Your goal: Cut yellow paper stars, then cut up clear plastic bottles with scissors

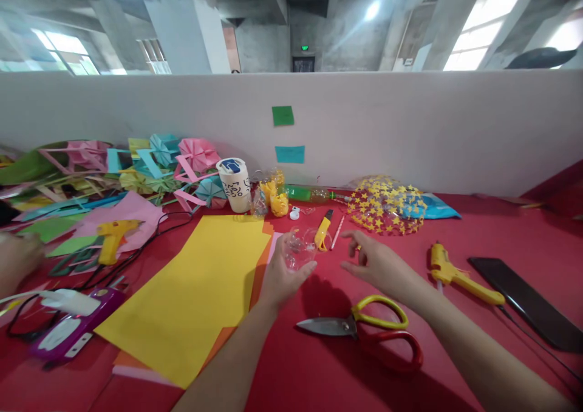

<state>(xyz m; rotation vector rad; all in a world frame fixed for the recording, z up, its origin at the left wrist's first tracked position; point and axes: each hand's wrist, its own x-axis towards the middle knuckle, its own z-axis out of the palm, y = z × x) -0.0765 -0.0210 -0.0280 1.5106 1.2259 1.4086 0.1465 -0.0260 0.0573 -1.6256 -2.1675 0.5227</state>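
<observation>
In the middle of the head view, my left hand (283, 273) is closed around a clear plastic bottle piece (299, 251), see-through and hard to make out in full. To its right, my right hand (371, 260) hovers over the table with its fingers apart and nothing in them. Scissors (348, 327) with one yellow and one red handle lie below and between the hands. Just beyond the hands are a yellow utility knife (323, 230) and a thin pink-and-white striped stick (337, 233).
A stack topped by yellow paper (200, 278) lies left, near a purple power strip (79, 327). Yellow glue guns (113, 239) rest on both sides. A tumbler (234, 184), paper flowers (198, 155) and a star-patterned dome (382, 205) line the partition. Another person's hand (18, 260) is far left.
</observation>
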